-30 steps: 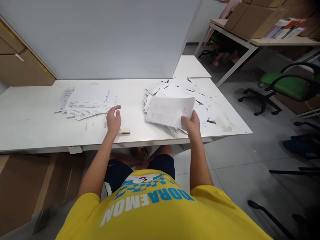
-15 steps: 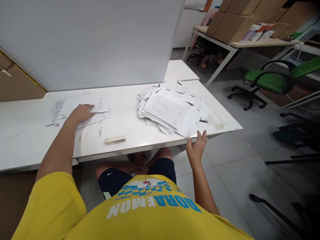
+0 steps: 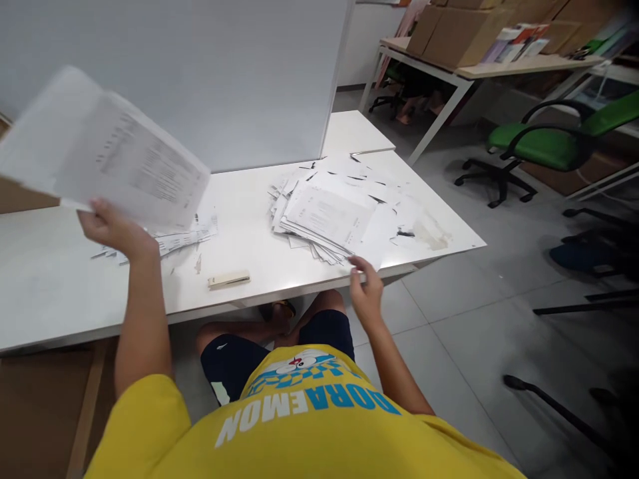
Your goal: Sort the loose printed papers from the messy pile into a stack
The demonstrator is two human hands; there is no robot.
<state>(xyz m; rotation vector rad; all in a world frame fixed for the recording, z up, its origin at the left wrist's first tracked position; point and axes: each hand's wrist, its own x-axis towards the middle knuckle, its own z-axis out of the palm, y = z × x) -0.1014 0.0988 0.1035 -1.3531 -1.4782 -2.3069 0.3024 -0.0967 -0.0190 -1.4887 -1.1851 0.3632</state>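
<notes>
Printed sheets (image 3: 104,150), a small bundle of them, hang in the air above the left end of the white table (image 3: 249,249), tilted and blurred. The left hand (image 3: 112,229) is clenched on their lower near edge, fingers curled under and the thumb apparently on top, though the blur makes the thumb hard to read. Below and just behind that hand lies a flat stack of papers (image 3: 187,233) on the tabletop, its near edges fanned out, with a few scraps scattered beside it.

On the right half of the table sits a larger, looser pile of papers (image 3: 339,213), the sheets slid over one another and reaching close to the front edge. The right hand (image 3: 364,286) is at that front edge, fingers spread and loose, closed on nothing; its fingertips (image 3: 357,265) touch or nearly touch the lowest corner of the pile.

Between the two piles, near the front edge, lies a pale stapler (image 3: 228,279), apart from both hands. A white partition panel (image 3: 224,73) stands along the far side of the table. Off to the right on the grey floor is a green office chair (image 3: 549,143), and behind it a second table carrying cardboard boxes (image 3: 464,30).
</notes>
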